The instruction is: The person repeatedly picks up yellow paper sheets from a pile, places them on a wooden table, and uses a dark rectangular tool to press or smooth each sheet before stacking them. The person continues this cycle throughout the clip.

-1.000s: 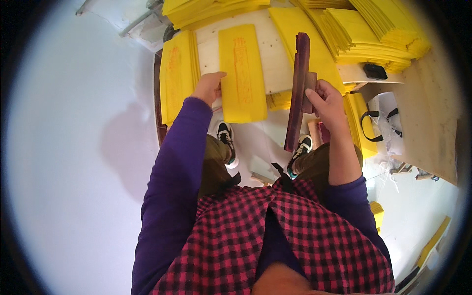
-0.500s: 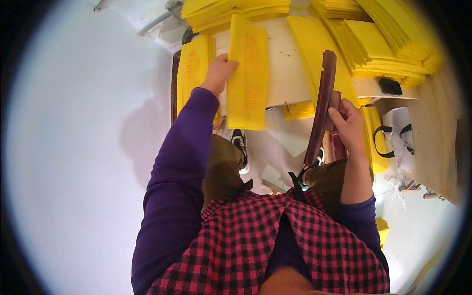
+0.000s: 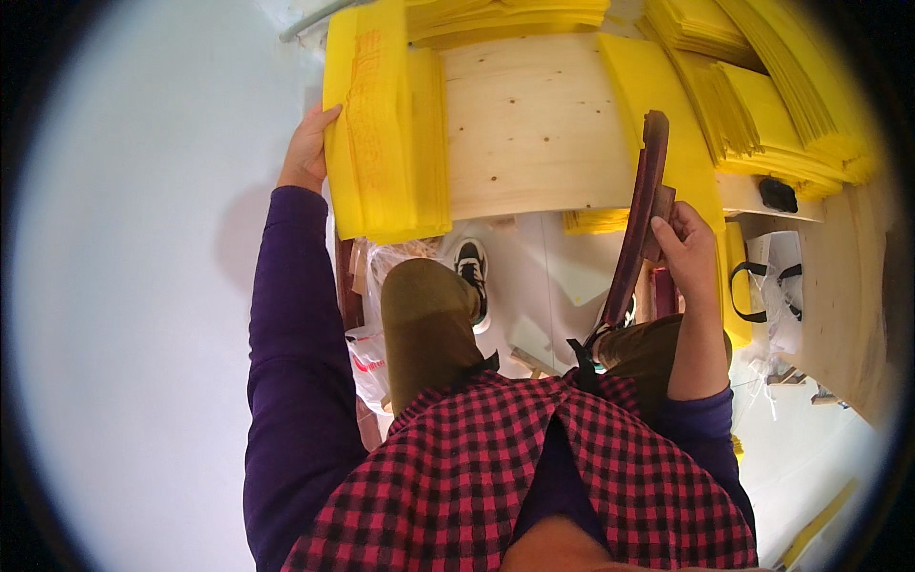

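Observation:
At the table's far left, my left hand (image 3: 309, 143) pinches the left edge of a yellow paper sheet (image 3: 367, 181) bearing red print. This sheet lies over a stack of yellow paper (image 3: 429, 143), partly covering it. My right hand (image 3: 684, 243) is closed round the short wooden handle of a long, curved, dark-red printing block (image 3: 637, 224). The block is held upright in front of the table's near edge, its curved face toward the left. Behind its upper end lies a stack of plain yellow sheets (image 3: 672, 105).
The pale wooden tabletop (image 3: 529, 124) spans between the paper stacks. More yellow piles (image 3: 762, 105) fill the far right. A black pad (image 3: 778, 194) sits near the right edge. A white bag (image 3: 777, 276) with black handles hangs below. My knees are under the front edge.
My left hand has carried the printed yellow sheet leftward from mid-table onto the left stack. My right hand keeps the printing block, shifted slightly right and down in view.

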`<state>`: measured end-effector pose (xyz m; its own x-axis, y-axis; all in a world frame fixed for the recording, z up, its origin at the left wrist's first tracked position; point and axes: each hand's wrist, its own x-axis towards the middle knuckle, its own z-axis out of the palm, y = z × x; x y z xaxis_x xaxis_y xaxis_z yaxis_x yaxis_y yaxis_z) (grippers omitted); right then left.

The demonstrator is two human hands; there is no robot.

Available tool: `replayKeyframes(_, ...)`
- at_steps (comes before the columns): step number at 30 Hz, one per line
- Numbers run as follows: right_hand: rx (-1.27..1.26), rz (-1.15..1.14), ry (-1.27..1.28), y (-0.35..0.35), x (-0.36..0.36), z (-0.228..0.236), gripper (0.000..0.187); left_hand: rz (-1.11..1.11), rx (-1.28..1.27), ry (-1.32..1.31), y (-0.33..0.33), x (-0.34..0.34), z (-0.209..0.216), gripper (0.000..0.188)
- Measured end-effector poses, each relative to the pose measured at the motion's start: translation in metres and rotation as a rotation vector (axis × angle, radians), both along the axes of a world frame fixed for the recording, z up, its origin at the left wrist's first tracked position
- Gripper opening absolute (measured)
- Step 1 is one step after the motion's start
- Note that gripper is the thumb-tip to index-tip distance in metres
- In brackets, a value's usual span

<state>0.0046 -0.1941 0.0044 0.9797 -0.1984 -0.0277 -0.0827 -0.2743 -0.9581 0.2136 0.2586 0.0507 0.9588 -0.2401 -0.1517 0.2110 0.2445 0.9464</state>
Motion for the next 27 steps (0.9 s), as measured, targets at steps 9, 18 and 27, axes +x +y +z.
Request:
replayKeyframes(9, -0.066, -0.044, 0.042, 0.013, 0.016, -0.006, 0.014, 0.007, 0.004, 0.246, 0.025, 0.02, -0.076, 0.029)
replayKeyframes(18, 0.032, -0.038, 0.036, 0.018, 0.02, -0.009, 0.014, 0.016, 0.086, 0.268, 0.014, 0.022, -0.072, 0.028)
replayKeyframes(27, 0.023, -0.023, 0.026, 0.012, 0.016, -0.01, 0.013, 0.074, 0.401, 0.129, 0.003, 0.026, -0.061, 0.032)
